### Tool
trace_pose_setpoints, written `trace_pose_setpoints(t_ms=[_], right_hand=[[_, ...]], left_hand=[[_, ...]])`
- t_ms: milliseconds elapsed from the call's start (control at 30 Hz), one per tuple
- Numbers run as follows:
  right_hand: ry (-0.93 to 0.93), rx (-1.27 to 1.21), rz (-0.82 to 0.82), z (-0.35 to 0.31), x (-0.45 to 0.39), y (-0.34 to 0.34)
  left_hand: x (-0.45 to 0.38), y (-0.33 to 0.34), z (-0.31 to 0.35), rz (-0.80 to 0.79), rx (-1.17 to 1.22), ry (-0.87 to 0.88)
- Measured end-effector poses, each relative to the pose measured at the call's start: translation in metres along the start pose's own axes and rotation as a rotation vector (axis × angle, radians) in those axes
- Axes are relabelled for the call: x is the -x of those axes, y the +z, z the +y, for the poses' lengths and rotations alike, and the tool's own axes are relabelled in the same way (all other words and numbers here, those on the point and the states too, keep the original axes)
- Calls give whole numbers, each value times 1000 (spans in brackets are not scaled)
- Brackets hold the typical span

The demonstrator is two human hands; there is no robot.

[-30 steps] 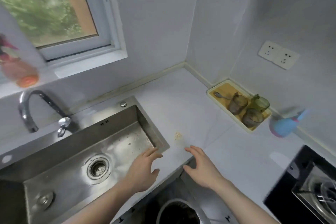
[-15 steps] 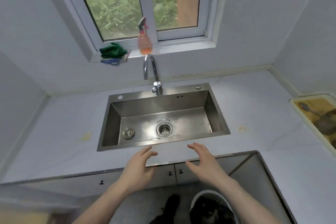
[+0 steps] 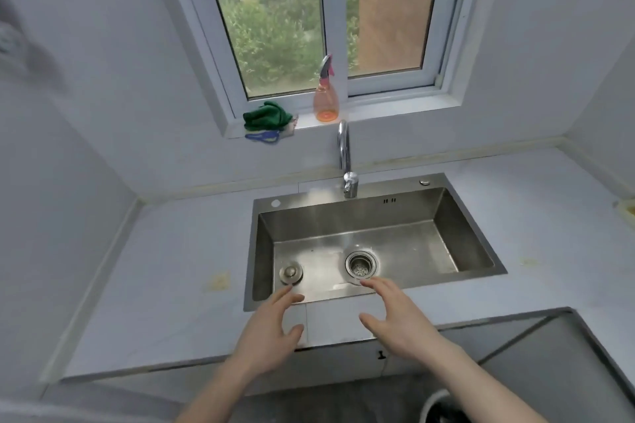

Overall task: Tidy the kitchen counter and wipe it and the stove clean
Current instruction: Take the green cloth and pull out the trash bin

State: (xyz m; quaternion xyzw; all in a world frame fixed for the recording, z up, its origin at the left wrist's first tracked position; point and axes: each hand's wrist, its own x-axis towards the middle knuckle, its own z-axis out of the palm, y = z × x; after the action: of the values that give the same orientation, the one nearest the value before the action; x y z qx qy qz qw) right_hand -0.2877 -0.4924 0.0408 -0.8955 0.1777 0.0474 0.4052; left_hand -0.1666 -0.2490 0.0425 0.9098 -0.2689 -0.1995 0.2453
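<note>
Our left hand [image 3: 266, 330], right hand [image 3: 398, 316]: lower centre, fingers spread, holding nothing, over worktop [image 3: 165, 285] front edge at sink [image 3: 371, 244]. Green cloth [image 3: 266, 117], orange spray bottle [image 3: 325, 96]: windowsill, upper centre. Yellowish stain [image 3: 217, 282]: worktop, left of sink.

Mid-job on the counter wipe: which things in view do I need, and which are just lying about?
For the job:
- green folded cloth on the windowsill
- orange translucent spray bottle on the sill
- white counter, with a yellowish stain left of the sink
- left hand and right hand, both empty

Lying about:
- round metal sink plug in the steel sink
- chrome tap
</note>
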Motion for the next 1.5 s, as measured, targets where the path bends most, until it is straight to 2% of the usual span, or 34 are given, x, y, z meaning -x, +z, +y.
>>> trace_pose_setpoints(t_ms=[200, 433, 667, 867, 1033, 1500], right_hand=[[130, -109, 159, -23, -15, 28], [347, -139, 316, -20, 30, 48], [391, -97, 391, -10, 84, 26], [322, -87, 370, -10, 88, 10], [250, -61, 333, -27, 55, -1], [79, -12, 323, -110, -126, -31]], left_hand=[[-53, -29, -34, -108, -47, 141], [-84, -18, -29, -277, -52, 369], [-76, -2, 10, -237, -28, 470], [-63, -8, 12, -170, -25, 418], [-88, -44, -3, -115, -26, 358], [-320, -224, -40, 102, -123, 215]])
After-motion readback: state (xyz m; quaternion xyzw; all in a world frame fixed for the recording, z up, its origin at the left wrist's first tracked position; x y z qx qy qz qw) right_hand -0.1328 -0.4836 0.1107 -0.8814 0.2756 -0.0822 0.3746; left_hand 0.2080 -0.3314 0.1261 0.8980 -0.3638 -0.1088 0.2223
